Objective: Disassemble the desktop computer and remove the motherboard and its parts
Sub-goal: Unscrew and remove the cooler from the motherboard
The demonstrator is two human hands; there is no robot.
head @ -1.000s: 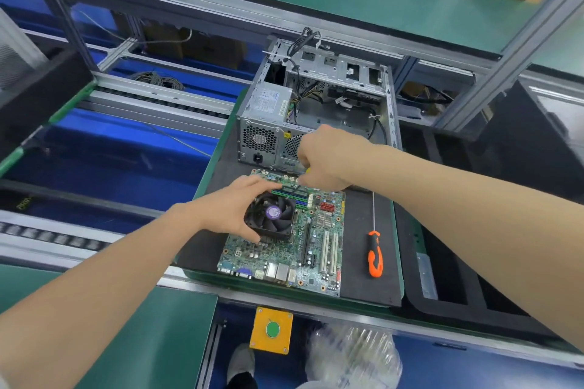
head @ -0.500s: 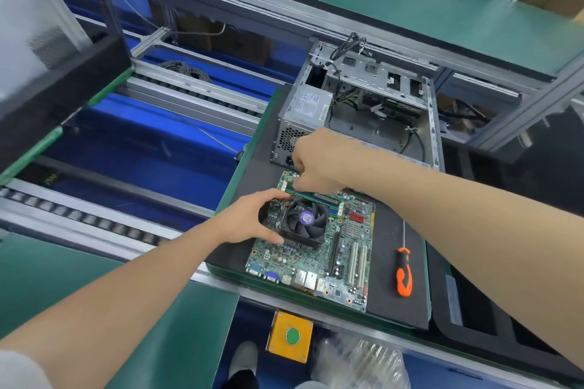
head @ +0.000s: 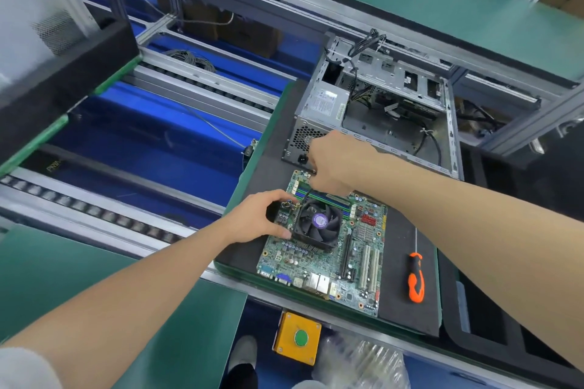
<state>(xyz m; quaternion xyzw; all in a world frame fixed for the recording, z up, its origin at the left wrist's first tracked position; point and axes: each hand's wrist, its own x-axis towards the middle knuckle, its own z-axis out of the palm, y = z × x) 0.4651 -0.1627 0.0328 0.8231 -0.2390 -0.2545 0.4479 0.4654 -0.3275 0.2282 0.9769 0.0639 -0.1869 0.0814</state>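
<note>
head view | green motherboard [head: 335,259] flat on dark foam mat [head: 401,306], near the bare-metal case [head: 388,110] | left hand [head: 256,219] curled round the black finned cooler fan [head: 317,226] | right hand [head: 335,167] pinched at the board's far-edge memory slots, contents hidden | orange-handled screwdriver [head: 415,281] right

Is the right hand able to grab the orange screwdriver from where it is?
Probably yes. The screwdriver lies alone on the black mat, nothing on it, beside the motherboard; the right hand would only need to pull back.
</note>
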